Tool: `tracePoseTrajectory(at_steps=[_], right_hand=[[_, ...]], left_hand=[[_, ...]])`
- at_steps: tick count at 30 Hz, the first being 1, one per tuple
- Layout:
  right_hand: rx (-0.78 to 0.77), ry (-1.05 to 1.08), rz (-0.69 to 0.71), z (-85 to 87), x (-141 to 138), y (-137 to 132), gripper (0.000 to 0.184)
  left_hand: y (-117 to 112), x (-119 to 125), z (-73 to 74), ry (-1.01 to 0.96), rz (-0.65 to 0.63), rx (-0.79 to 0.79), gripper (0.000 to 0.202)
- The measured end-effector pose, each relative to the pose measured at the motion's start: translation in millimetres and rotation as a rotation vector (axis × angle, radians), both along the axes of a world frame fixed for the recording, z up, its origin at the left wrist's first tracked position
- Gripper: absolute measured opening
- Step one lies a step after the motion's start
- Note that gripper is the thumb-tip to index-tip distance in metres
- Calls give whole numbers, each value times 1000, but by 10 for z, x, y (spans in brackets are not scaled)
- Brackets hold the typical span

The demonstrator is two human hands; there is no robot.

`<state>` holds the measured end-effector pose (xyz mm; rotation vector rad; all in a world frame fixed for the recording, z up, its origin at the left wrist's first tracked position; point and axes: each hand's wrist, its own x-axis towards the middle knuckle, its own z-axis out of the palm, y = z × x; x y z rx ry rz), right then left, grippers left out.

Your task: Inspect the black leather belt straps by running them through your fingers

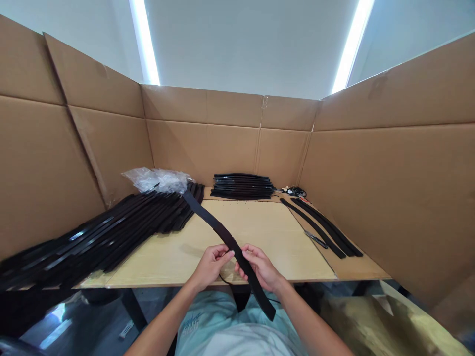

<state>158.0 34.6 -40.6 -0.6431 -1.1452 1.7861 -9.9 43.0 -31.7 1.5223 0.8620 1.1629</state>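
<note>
A long black strip (pixel 215 225) runs from the back left of the table down toward my lap, its near end hanging past the table edge. My left hand (pixel 211 266) pinches it from the left, fingers closed on its edge. On the other side, my right hand (pixel 260 267) grips the same strip, fingers curled round it. Both hands sit just above the front edge of the wooden table (pixel 267 232).
A large pile of black strips (pixel 111 235) covers the table's left side, with a crumpled clear plastic bag (pixel 158 179) behind it. A neat stack of black strips (pixel 243 186) lies at the back. Two curved strips (pixel 326 227) and a small tool (pixel 315 239) lie at right. Cardboard walls (pixel 389 188) surround the table.
</note>
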Motion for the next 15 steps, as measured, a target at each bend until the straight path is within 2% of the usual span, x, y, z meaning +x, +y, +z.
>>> tracePoseTrajectory(at_steps=[7,12,15], right_hand=[[-36,72,-44,33,-1,-6,28],[69,53,-60,-3,-7,7,30],[128,16,-23,-32,-8,32,35]], left_hand=[[35,-6,-30,2,5,40,31],[33,-11,-11,-33,-92,12,28],[43,-15,-12,-40,-46,-8,30]])
